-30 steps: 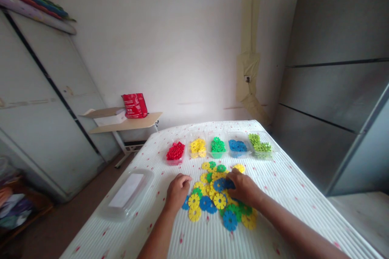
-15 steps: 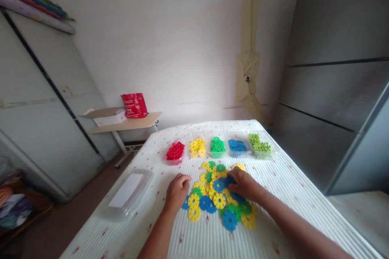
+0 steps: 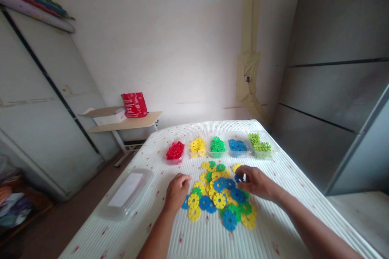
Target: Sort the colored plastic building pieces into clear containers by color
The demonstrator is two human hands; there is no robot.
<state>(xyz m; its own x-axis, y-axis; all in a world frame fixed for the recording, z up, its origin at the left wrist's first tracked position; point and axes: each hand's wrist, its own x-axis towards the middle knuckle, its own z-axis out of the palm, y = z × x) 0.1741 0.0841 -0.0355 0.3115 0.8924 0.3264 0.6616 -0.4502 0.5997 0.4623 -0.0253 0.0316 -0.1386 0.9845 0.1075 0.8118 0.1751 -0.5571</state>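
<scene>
A loose pile of flat, notched plastic discs in yellow, green and blue, such as a yellow disc (image 3: 219,200), lies on the table in front of me. My right hand (image 3: 255,182) is over the pile's right side, with a dark blue notched disc (image 3: 239,178) between thumb and fingers; the fingers partly cover it. Left of the pile rests my left hand (image 3: 178,190), its fingers curled in and nothing seen in them. Other blue discs (image 3: 229,220) lie flat in the pile.
Behind the pile stands a row of clear tubs holding red pieces (image 3: 175,151), yellow discs (image 3: 197,147), green discs (image 3: 217,145), blue discs (image 3: 237,146) and light green pieces (image 3: 259,143). A clear plastic lid (image 3: 146,178) with white paper (image 3: 126,190) lies on the left.
My right hand has shifted right with a blue disc in its fingers, uncovering blue discs in the pile. My left hand has stayed put.
</scene>
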